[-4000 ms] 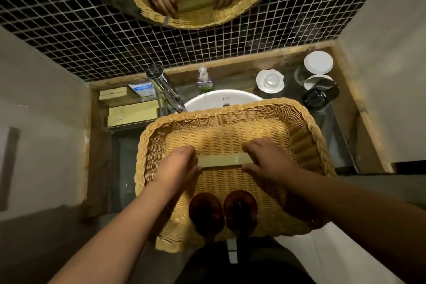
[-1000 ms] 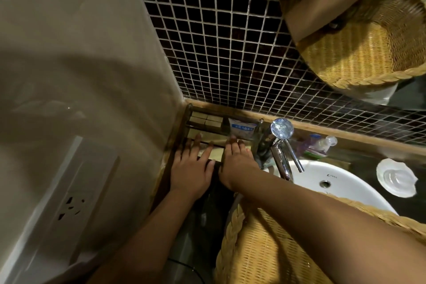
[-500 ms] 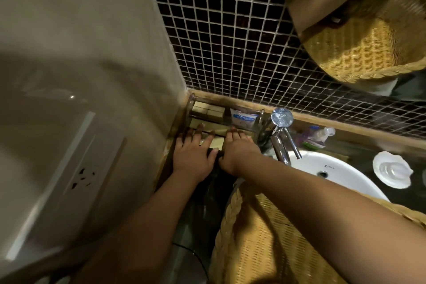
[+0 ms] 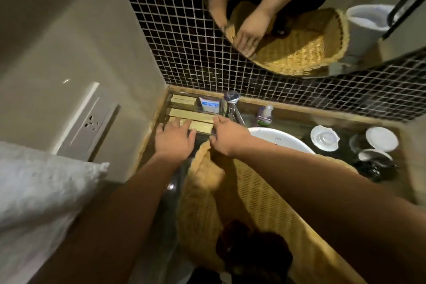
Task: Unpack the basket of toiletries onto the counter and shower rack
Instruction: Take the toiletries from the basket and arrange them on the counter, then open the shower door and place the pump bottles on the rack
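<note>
A pale long box (image 4: 201, 126) lies on the front of the small rack (image 4: 166, 108) in the corner left of the sink. My left hand (image 4: 174, 139) rests flat over the box's left end, fingers apart. Just right of the box, my right hand (image 4: 227, 135) has loosely curled fingers, its index tip at the box's right end, and holds nothing. The wicker basket (image 4: 265, 203) sits over the sink below my arms. Two dark brown bottles (image 4: 253, 249) stand in its near end, blurred.
More pale boxes (image 4: 184, 100) and a blue-white packet (image 4: 209, 105) fill the rack's back. A chrome faucet (image 4: 231, 102), a small pump bottle (image 4: 265, 114), the white sink (image 4: 279, 137) and white lidded cups (image 4: 325, 137) line the counter. A white towel (image 4: 34, 191) hangs left.
Both hands carried the pale box from the basket to the rack. In the last second they have drawn back slightly from it and my view has tilted down.
</note>
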`<state>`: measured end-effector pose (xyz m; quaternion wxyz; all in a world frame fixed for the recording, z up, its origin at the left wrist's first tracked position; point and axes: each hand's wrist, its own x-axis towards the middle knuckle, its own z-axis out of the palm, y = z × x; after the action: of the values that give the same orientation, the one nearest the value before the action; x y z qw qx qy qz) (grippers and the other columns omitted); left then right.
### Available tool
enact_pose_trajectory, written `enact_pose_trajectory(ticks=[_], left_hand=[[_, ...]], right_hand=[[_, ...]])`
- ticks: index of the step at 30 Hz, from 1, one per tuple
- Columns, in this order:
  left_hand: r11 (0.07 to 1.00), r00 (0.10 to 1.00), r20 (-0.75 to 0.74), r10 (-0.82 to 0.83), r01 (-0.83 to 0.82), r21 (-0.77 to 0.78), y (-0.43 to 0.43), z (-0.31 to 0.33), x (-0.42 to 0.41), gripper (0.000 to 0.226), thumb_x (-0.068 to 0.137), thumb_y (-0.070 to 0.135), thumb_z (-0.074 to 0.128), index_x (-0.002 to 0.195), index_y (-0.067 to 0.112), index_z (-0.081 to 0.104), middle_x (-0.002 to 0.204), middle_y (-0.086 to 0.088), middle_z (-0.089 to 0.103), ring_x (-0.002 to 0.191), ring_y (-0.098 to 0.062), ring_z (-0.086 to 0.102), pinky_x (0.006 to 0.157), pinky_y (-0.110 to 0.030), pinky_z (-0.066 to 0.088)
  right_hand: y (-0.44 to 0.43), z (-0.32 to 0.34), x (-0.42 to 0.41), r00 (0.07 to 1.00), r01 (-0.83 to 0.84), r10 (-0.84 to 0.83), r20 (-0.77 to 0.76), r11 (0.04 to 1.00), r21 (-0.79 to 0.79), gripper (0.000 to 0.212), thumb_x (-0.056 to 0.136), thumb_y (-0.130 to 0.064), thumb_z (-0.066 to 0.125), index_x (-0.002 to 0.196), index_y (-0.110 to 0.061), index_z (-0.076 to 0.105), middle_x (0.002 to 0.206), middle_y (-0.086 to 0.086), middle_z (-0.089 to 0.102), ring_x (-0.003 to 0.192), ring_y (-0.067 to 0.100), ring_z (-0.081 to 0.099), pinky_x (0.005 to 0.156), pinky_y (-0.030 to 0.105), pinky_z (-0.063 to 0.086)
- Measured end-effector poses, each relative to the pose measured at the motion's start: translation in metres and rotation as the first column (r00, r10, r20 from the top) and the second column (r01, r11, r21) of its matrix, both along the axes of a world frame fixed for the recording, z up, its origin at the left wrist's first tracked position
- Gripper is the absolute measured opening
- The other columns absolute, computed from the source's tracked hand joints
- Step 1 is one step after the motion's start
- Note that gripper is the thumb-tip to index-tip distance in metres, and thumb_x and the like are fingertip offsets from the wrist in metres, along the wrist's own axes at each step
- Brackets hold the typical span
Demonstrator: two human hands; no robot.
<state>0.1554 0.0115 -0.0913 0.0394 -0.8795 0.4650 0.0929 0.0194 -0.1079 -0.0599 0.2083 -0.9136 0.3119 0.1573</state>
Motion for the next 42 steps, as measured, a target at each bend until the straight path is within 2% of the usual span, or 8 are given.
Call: enact_pose_trajectory(ticks=[7,11,15,19,27,33,38,42], left_hand=[[0.992,0.991,0.038,-0.125,0.126,-0.028,-0.004,0.052,-0.062,0.056,0.099,0.056,0.026,0.150,0.034,0.035,0.155,-0.004,0.040,0.138,-0.028,0.041,0.112,-0.048,0.029],[0.969,0.969,0.060,-0.238,0.241,-0.047,-0.014,0.099,-0.088,0.058,0.098,0.059,0.026,0.151,0.036,0.034,0.158,-0.004,0.035,0.142,-0.026,0.037,0.112,-0.052,0.029],[0.919,0.919,0.146,-0.365,0.381,-0.103,-0.039,0.156,-0.115,0.062,0.098,0.064,0.025,0.152,0.036,0.031,0.162,-0.003,0.027,0.147,-0.025,0.025,0.115,-0.053,0.025],[0.798,0.818,0.200,-0.539,0.572,-0.189,-0.052,0.201,-0.172,0.069,0.093,0.072,0.026,0.151,0.036,0.035,0.159,-0.005,0.033,0.145,-0.027,0.028,0.112,-0.053,0.031],[0.457,0.495,0.133,-0.858,0.857,-0.239,-0.027,0.232,-0.372,0.071,0.087,0.077,0.027,0.148,0.041,0.035,0.156,-0.001,0.036,0.138,-0.026,0.041,0.108,-0.052,0.033],[0.131,0.186,0.174,-0.967,0.949,-0.287,0.024,0.253,-0.513,0.068,0.091,0.063,0.043,0.151,0.037,0.028,0.161,-0.004,0.026,0.147,-0.027,0.023,0.113,-0.051,0.029],[0.025,0.061,0.138,-0.989,0.968,-0.249,0.052,0.249,-0.595,0.072,0.089,0.051,0.052,0.153,0.037,0.023,0.160,-0.004,0.025,0.149,-0.026,0.018,0.116,-0.047,0.023],[0.029,0.045,0.065,-0.997,0.974,-0.224,0.055,0.221,-0.646,0.069,0.089,0.040,0.048,0.153,0.040,0.023,0.158,0.002,0.028,0.148,-0.022,0.021,0.113,-0.043,0.029]], right_hand=[[0.004,0.045,-0.059,0.999,-0.035,0.032,-0.040,0.997,-0.074,0.069,0.103,-0.039,0.040,0.157,-0.007,0.014,0.164,0.012,0.018,0.148,0.029,0.025,0.116,0.043,0.031],[0.009,0.088,-0.107,0.998,-0.008,-0.008,-0.068,0.972,-0.234,0.071,0.101,-0.047,0.039,0.156,-0.007,0.020,0.159,0.018,0.026,0.146,0.035,0.025,0.118,0.047,0.025],[0.010,0.149,-0.163,0.987,0.142,-0.160,-0.016,0.915,-0.376,0.083,0.096,-0.061,0.040,0.158,-0.011,0.016,0.164,0.015,0.017,0.150,0.033,0.015,0.121,0.047,0.017],[0.040,0.200,-0.237,0.919,0.368,-0.390,0.058,0.798,-0.477,0.087,0.090,-0.059,0.053,0.155,-0.010,0.022,0.159,0.014,0.027,0.145,0.033,0.025,0.118,0.047,0.024],[0.161,0.229,-0.408,0.655,0.636,-0.756,-0.009,0.558,-0.533,0.089,0.088,-0.051,0.060,0.156,-0.014,0.015,0.163,0.016,0.014,0.147,0.033,0.018,0.120,0.048,0.015],[0.239,0.247,-0.535,0.397,0.778,-0.918,0.028,0.320,-0.541,0.091,0.092,-0.050,0.055,0.159,-0.015,0.003,0.166,0.016,-0.004,0.152,0.032,0.005,0.122,0.047,0.007],[0.274,0.230,-0.608,0.159,0.922,-0.978,0.135,0.098,-0.375,0.089,0.094,-0.041,0.055,0.158,-0.012,0.001,0.166,0.015,-0.001,0.151,0.035,0.010,0.121,0.051,0.015],[0.277,0.193,-0.645,-0.017,0.990,-0.946,0.325,-0.061,-0.126,0.080,0.096,-0.035,0.054,0.157,-0.004,0.012,0.161,0.017,0.026,0.145,0.028,0.032,0.118,0.035,0.026]])
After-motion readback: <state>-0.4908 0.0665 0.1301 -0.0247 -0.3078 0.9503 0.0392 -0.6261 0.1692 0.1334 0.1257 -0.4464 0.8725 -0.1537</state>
